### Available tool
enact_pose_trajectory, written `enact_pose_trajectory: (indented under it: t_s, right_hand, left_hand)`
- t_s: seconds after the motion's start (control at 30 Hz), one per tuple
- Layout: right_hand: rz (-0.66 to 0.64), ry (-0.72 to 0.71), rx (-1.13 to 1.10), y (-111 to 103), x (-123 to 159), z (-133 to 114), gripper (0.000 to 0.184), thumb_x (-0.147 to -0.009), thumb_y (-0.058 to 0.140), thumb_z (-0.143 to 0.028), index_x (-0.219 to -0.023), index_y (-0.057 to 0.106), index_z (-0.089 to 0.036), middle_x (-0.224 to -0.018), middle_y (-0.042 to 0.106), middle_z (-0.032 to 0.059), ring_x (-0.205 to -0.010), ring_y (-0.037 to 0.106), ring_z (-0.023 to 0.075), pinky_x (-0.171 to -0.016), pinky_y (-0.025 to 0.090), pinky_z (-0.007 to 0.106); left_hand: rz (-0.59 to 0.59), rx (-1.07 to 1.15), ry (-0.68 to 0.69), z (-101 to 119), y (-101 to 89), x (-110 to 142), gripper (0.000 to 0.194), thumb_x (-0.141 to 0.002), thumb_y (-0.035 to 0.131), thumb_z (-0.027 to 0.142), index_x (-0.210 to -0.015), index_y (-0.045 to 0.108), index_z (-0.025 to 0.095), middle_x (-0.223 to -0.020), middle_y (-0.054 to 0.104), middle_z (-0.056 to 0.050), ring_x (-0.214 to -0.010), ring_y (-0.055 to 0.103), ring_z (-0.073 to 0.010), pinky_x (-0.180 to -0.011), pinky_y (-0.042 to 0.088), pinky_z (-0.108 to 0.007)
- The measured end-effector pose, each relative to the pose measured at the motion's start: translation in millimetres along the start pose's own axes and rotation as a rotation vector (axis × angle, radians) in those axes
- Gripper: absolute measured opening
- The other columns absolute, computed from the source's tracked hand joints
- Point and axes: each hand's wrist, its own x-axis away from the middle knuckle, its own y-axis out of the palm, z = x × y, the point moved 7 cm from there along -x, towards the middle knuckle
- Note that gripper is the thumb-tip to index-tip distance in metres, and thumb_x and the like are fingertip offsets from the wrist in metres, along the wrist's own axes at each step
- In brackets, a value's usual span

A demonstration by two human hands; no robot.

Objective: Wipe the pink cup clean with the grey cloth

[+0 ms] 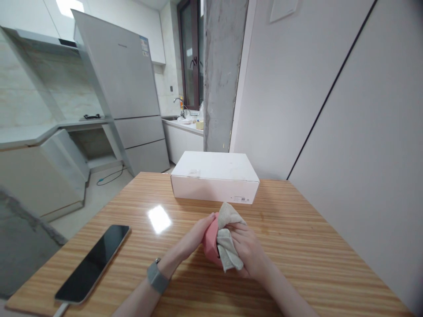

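Note:
My left hand (193,240) is closed around a small pink object (210,243) held above the wooden table (297,246). My right hand (248,251) grips a beige cloth (227,237) and presses it against the pink object's right side. The cloth covers part of the pink object, so its shape is unclear. A grey watch sits on my left wrist (157,276).
A closed white box (214,176) lies on the table just beyond my hands. A dark phone (94,262) with a cable lies at the table's left edge. A wall runs along the right side. A fridge (132,92) and kitchen counter stand behind.

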Motion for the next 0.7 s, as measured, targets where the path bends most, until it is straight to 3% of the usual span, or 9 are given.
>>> enact_pose_trajectory:
  t_s: [0.2, 0.4, 0.53, 0.7]
  right_hand:
    - [0.019, 0.064, 0.101, -11, 0, 10, 0.025, -0.079, 0.04, -0.02, -0.097, 0.056, -0.017, -0.087, 0.069, 0.0137, -0.082, 0.064, 0.0266, -0.084, 0.05, 0.046]
    - [-0.076, -0.006, 0.145, 9, -1, -1, 0.029, -0.072, 0.043, -0.022, -0.096, 0.058, -0.014, -0.083, 0.069, 0.014, -0.084, 0.066, 0.0275, -0.089, 0.051, 0.044]
    - [-0.083, 0.005, 0.114, 16, -2, -6, 0.037, -0.069, 0.045, -0.024, -0.101, 0.058, -0.011, -0.093, 0.07, 0.018, -0.092, 0.065, 0.0293, -0.092, 0.049, 0.043]
    - [-0.051, 0.015, 0.102, 7, -5, -3, 0.026, -0.074, 0.041, -0.022, -0.094, 0.055, -0.016, -0.079, 0.069, 0.0132, -0.078, 0.065, 0.0272, -0.082, 0.052, 0.042]
  left_hand:
    - [-0.134, 0.299, -0.076, -21, 11.6, -2, 0.048, -0.086, 0.055, 0.045, -0.121, 0.061, 0.012, -0.114, 0.068, -0.012, -0.11, 0.058, -0.027, -0.09, 0.044, -0.038]
    - [-0.061, 0.371, -0.123, -29, 8.9, -10, 0.05, -0.085, 0.051, 0.053, -0.098, 0.07, 0.009, -0.091, 0.074, -0.01, -0.096, 0.064, -0.0249, -0.095, 0.041, -0.035]
    - [-0.044, 0.263, -0.174, -24, 3.1, -7, 0.051, -0.083, 0.054, 0.056, -0.095, 0.072, 0.009, -0.094, 0.074, -0.01, -0.102, 0.063, -0.024, -0.105, 0.033, -0.034]
    - [0.05, 0.089, -0.097, -10, -2.4, -4, 0.052, -0.083, 0.055, 0.057, -0.103, 0.071, 0.012, -0.113, 0.07, -0.008, -0.12, 0.053, -0.0254, -0.109, 0.028, -0.035]
